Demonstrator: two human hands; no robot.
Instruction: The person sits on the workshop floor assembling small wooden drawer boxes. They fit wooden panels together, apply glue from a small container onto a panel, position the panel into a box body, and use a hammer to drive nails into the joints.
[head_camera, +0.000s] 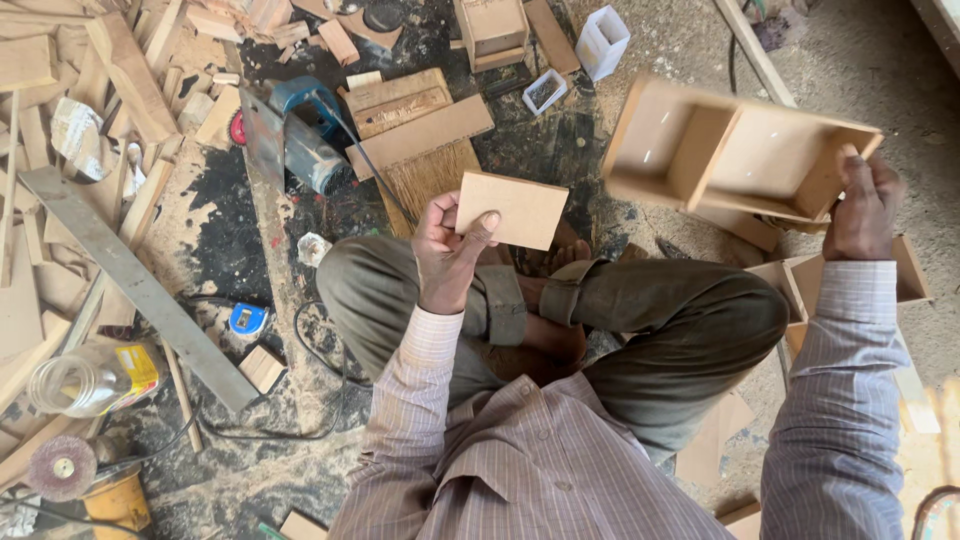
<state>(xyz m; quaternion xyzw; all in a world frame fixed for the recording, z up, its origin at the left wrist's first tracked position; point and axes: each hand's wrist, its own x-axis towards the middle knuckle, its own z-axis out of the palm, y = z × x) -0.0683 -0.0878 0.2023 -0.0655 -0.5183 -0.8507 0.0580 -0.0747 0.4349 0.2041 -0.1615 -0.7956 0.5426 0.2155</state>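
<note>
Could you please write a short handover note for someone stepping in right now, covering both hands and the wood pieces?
Left hand: holds a small flat board above the lap, thumb on its face.
Right hand: grips one end of an open wooden box frame with a divider inside, lifted off the floor.
Board and frame are apart, not joined.
Another similar frame lies by the right knee.
Circular saw and tape measure lie on the floor to the left.
</note>
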